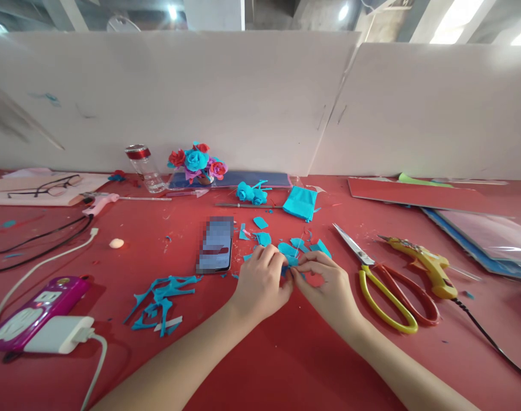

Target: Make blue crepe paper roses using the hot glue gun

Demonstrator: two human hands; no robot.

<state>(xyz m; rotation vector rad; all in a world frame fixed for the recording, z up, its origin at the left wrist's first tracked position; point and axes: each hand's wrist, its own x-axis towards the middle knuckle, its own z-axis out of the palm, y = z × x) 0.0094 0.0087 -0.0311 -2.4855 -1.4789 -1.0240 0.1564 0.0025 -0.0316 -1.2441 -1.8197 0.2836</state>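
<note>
The left hand [260, 282] and right hand [328, 285] pinch a small blue paper piece [291, 264] between touching fingertips; loose blue petals [288, 249] lie just beyond the fingers, scissors [367, 263] to their right

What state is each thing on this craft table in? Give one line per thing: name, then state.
left hand: pinching the blue paper piece
right hand: pinching the same piece
scissors: lying flat, unheld
yellow glue gun: lying on its side, unheld
phone: face up, screen lit
power strip: white charger plugged in
jar: upright, lid on
</note>
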